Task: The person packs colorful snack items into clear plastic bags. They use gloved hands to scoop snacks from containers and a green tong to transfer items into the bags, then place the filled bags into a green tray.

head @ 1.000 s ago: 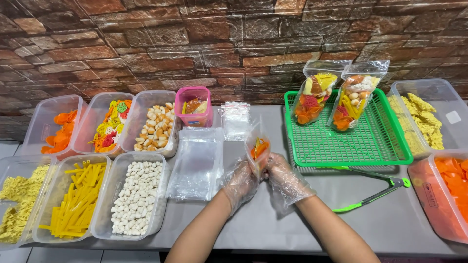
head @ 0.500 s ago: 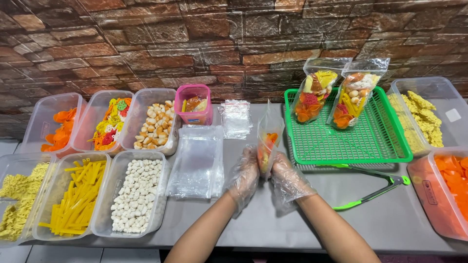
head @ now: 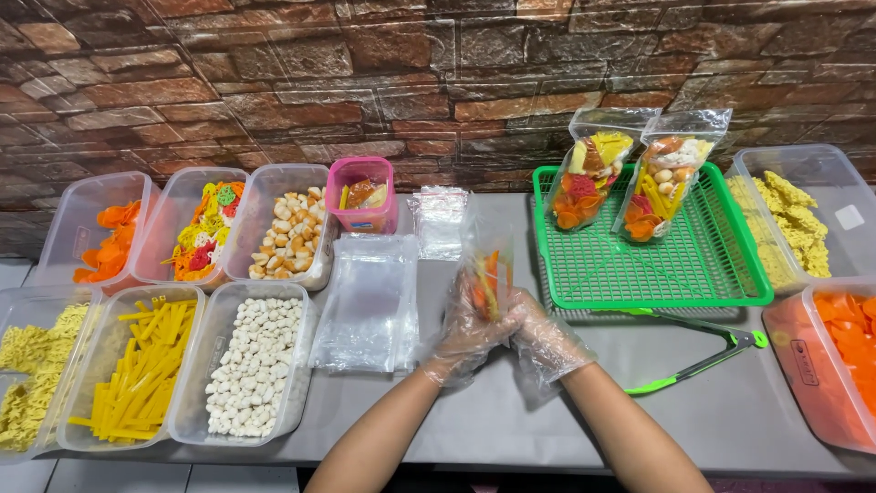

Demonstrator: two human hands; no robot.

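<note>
Both of my hands wear thin clear plastic gloves and meet at the middle of the grey table. My left hand [head: 464,336] and my right hand [head: 547,342] together hold a small clear plastic bag [head: 485,274] upright. Orange snack pieces lie in its bottom. A stack of empty clear bags [head: 370,301] lies just left of my hands. To the right is a green mesh tray [head: 693,269] with two filled snack bags [head: 589,178] [head: 666,173] leaning at its back.
Clear tubs of snacks line the left: orange chips [head: 105,242], mixed colourful shapes [head: 205,233], pale puffs [head: 287,237], yellow noodles [head: 32,374], yellow sticks [head: 137,365], white pellets [head: 251,370]. A pink tub [head: 363,196] stands behind. Green tongs [head: 703,351] lie right; tubs of yellow [head: 794,224] and orange [head: 844,351] snacks stand far right.
My hands have shifted slightly right and forward with the small bag, which now stands more upright between them.
</note>
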